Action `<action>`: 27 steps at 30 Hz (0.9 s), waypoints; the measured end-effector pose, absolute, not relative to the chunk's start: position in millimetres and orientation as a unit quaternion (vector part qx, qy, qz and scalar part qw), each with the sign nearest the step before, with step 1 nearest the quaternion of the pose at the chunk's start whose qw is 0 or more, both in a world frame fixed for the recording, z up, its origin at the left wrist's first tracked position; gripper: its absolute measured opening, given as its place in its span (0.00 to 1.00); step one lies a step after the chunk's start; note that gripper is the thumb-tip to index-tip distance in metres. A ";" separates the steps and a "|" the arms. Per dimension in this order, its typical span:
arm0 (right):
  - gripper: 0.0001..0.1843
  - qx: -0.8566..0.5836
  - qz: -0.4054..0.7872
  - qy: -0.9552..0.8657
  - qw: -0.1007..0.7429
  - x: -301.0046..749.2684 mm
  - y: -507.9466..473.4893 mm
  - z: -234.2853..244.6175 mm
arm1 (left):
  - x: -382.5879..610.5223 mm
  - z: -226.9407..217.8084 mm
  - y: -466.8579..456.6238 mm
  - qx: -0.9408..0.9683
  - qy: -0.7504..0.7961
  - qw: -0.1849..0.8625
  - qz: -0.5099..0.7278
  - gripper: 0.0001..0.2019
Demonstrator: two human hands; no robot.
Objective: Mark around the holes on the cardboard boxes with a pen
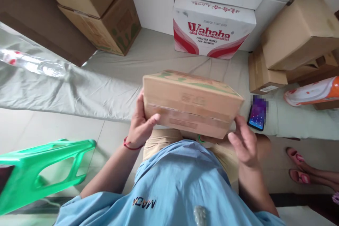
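Note:
I hold a brown cardboard box (190,102) with green print on its top in front of my chest, above my lap. My left hand (140,122) grips its left end, thumb pressed on the near face. My right hand (243,141) clasps its right end, fingers curled around the lower corner. The box is closed and tilted slightly away from me.
A white Wahaha water carton (212,28) stands ahead on a grey sheet (111,84). Brown boxes (106,17) are stacked far left, more boxes (296,31) at right. A phone (256,113) lies right of the box. A green plastic stool (39,169) lies at left. Another person's feet in pink sandals (299,166) show at right.

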State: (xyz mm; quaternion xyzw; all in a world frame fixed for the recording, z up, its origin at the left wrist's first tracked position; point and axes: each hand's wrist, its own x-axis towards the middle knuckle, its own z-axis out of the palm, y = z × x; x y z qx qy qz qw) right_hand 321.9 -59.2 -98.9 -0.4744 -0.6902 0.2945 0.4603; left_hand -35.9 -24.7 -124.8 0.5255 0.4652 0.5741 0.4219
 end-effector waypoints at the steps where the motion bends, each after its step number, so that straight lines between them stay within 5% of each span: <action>1: 0.39 -0.451 0.253 -0.740 0.431 313.5 -59.6 -88.7 | -42.7 -129.9 -21.2 0.467 0.465 0.452 0.601 0.38; 5: 0.47 -0.347 0.119 -0.845 0.390 273.1 -55.7 -61.3 | -61.7 -137.3 -11.4 0.324 0.430 0.500 0.678 0.19; 9: 0.47 -0.321 0.072 -0.854 0.403 249.8 -49.2 -60.4 | -69.2 -132.9 -10.0 0.291 0.431 0.492 0.698 0.13; 16: 0.41 -0.440 0.111 -0.778 0.436 288.9 -35.5 -82.6 | -53.6 -112.3 -20.2 0.282 0.381 0.552 0.686 0.27; 22: 0.19 -0.542 0.267 -0.639 0.476 321.1 -40.6 -113.4 | -41.1 -85.0 -27.9 0.444 0.378 0.497 0.642 0.26; 27: 0.23 -0.614 0.301 -0.535 0.496 329.1 -39.1 -118.4 | -51.8 -66.8 -27.9 0.580 0.356 0.487 0.547 0.33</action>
